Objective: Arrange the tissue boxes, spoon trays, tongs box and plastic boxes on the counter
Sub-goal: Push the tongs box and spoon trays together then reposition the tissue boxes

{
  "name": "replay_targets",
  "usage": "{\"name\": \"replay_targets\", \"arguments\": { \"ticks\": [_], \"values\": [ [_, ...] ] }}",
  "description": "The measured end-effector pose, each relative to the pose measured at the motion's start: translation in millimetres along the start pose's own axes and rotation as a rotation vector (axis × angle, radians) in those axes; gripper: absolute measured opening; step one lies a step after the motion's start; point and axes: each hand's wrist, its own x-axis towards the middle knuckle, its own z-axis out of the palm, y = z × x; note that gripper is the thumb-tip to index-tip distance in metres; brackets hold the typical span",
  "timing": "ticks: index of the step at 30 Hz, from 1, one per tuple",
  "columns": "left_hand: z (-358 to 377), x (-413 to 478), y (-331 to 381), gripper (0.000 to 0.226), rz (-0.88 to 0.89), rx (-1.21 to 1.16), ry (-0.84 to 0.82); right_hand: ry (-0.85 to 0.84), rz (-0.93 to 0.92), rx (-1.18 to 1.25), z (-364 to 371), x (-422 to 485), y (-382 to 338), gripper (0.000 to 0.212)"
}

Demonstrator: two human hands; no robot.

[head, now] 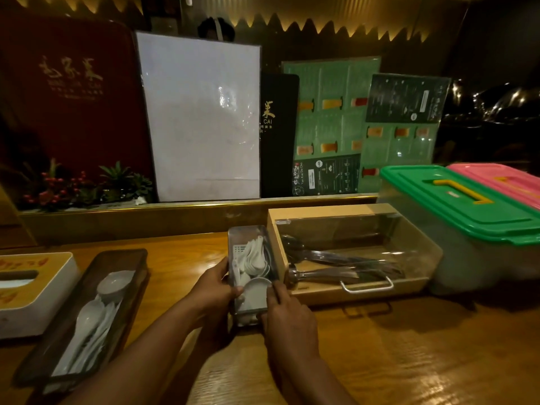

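A narrow clear spoon tray [250, 238] with white spoons and a small bowl stands lengthwise at the counter's middle. My left hand [214, 285] grips its left wall, and my right hand [287, 314] grips its near right corner. Touching it on the right is the wooden tongs box [347, 293] with a clear lid and metal tongs inside. A second, darker spoon tray [87, 317] lies slanted at the left, next to a white tissue box [32, 293]. A green-lidded plastic box [467, 206] and a pink-lidded plastic box [502, 179] stand at the right.
Behind the wooden counter [409, 361] runs a raised ledge holding upright menus: a red one [73, 92], a white sheet [201, 118], a black one and green drink cards [336, 121]. A berry plant decoration [76, 185] sits at the far left.
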Motion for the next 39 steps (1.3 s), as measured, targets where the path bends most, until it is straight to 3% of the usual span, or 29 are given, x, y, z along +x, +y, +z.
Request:
{"name": "replay_targets", "arguments": {
  "ticks": [25,29,32,34,36,39],
  "values": [
    [-9.5,21.7,5.2,0.083,-0.009,-0.028,0.006,0.074,-0.139,0.053,12.1,24.0,14.0,0.064],
    [-6.6,18.9,12.1,0.078,-0.02,0.032,0.012,0.049,-0.201,0.186,-11.4,16.9,27.7,0.05],
    [0.9,13.8,23.2,0.08,-0.005,0.231,0.103,0.266,-0.286,0.301,-36.2,9.3,56.5,0.028],
    [9.7,8.7,31.7,0.088,0.069,0.436,0.249,0.519,-0.226,0.356,-53.1,7.1,87.5,0.016],
    [23.9,1.4,40.3,0.091,0.23,0.482,0.294,0.678,-0.044,0.365,-71.1,11.4,126.8,0.019],
    [49.7,-11.1,53.7,0.097,0.354,0.378,0.101,0.621,0.324,0.372,-86.4,20.5,189.6,0.058]
  ]
}}
